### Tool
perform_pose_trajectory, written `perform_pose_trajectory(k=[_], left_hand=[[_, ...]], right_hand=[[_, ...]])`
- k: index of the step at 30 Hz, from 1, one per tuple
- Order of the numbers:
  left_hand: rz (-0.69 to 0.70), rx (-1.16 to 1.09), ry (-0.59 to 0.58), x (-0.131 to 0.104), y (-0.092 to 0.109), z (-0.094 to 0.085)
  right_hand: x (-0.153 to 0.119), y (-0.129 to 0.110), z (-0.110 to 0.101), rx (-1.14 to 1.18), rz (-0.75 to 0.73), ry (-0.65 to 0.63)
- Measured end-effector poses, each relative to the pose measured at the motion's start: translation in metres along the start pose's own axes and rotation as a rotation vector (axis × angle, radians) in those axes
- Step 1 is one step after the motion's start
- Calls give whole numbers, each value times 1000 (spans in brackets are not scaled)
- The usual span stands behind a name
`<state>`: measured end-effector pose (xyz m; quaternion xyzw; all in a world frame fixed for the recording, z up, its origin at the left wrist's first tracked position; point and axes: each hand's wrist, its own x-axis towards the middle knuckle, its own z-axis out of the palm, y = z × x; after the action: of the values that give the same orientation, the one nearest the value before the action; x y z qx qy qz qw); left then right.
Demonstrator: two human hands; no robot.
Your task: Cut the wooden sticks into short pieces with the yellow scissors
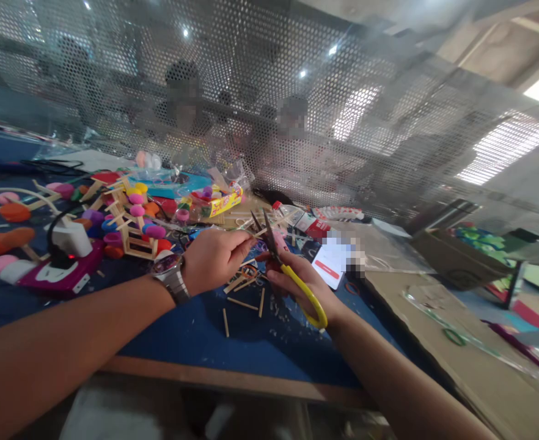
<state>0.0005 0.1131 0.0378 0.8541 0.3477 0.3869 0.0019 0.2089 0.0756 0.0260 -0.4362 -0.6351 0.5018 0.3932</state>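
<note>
My right hand (299,278) is closed on a pair of scissors (304,293) with yellow handles, the dark blades spread apart and pointing up and away. My left hand (219,256), with a metal watch (173,278) on the wrist, pinches a thin wooden stick (261,233) whose far end reaches the scissor blades. Below both hands, several short cut sticks (242,304) and tiny light scraps (281,318) lie on the blue table top (182,342). Whether the blades touch the stick I cannot tell.
To the left, small wooden frames (136,241) stand among colourful clay lumps, near a purple power strip (61,272) with a white plug. A lit phone (329,263) lies right of the scissors. Cardboard (402,305) covers the right side; perforated metal mesh (233,116) rises behind.
</note>
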Motion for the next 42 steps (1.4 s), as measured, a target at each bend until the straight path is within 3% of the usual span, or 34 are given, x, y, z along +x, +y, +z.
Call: perform_pose_trajectory(k=[42], left_hand=[[68, -17, -8, 1, 0, -2]], right_hand=[[-1, -3, 2, -2, 47, -11]])
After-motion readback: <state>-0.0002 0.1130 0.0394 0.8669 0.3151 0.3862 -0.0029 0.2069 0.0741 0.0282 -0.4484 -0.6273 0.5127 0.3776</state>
